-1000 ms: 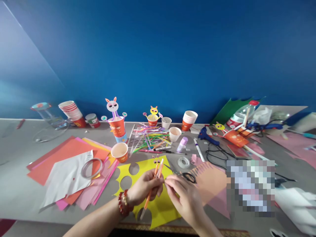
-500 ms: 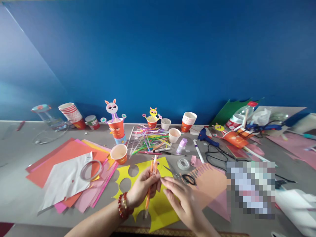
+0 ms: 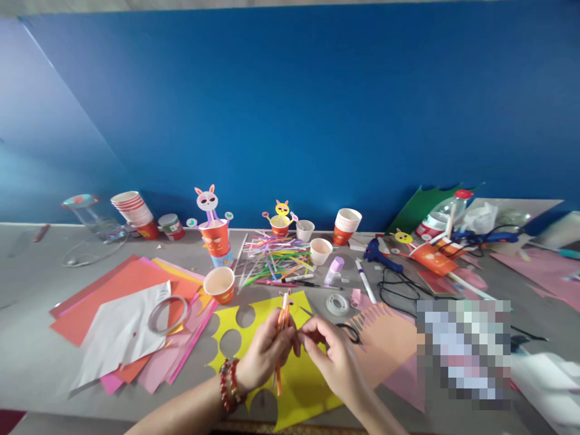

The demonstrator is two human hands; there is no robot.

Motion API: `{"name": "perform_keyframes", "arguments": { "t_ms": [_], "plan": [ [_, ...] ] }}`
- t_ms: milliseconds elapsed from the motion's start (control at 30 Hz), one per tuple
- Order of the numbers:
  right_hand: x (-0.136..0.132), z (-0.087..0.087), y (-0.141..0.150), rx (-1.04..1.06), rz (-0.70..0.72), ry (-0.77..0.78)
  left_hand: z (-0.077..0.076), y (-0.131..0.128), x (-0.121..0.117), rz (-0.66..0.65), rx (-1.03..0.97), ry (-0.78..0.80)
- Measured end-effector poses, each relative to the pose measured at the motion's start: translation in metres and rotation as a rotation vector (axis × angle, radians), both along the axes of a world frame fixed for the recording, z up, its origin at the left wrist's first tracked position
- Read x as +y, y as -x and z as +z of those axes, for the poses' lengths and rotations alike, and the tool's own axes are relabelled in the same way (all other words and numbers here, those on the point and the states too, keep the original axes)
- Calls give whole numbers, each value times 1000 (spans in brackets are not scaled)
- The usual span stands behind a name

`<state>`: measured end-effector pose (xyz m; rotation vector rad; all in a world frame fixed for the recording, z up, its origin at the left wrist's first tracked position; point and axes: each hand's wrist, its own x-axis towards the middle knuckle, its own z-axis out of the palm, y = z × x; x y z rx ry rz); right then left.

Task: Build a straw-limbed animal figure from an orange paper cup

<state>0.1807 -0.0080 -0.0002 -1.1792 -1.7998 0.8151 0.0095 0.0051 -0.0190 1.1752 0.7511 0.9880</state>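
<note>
Moderate, diffuse light fell on the grey table (image 3: 27,272), its source hard to place. The blue wall (image 3: 317,109) looked palest toward ten o'clock and darker toward one o'clock, with soft shadow beside the stacked cups (image 3: 131,208) at nine o'clock. Fine detail was soft, the white shapes (image 3: 548,386) at four o'clock smeared, a blocky mosaic (image 3: 462,350) beside them, and the outer edges stretched.

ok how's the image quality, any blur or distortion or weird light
Head view: wall paler at left, darker toward upper right; head view: left cup stack leans outward, likely lens stretch; head view: patch at lower right pixelated, unreadable.
</note>
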Motion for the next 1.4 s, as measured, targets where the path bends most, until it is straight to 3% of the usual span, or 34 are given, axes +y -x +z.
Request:
{"name": "perform_keyframes", "arguments": {
  "t_ms": [367,533,700,800,933,1133,1267,1400],
  "plan": [
    [8,25,2,-101,114,-136,0,3,0,113,-8,-31],
    [10,25,0,-182,151,-180,-4,2,0,175,37,-51],
    [11,18,1,-143,61,-127,-2,2,-1,138,55,-100],
    [8,18,2,-279,46,-254,0,1,0,156,18,-78],
    [4,21,5,-340,23,-385,-1,-1,4,107,-131,68],
    [8,16,-5,-200,-79,-287,-1,-2,9,21,-293,133],
    [33,36,-40,-77,-199,-192,-1,-3,9,20,-305,159],
    [96,64,-81,-49,-350,-276,-3,-4,8,-3,-315,166]
  ]
}}
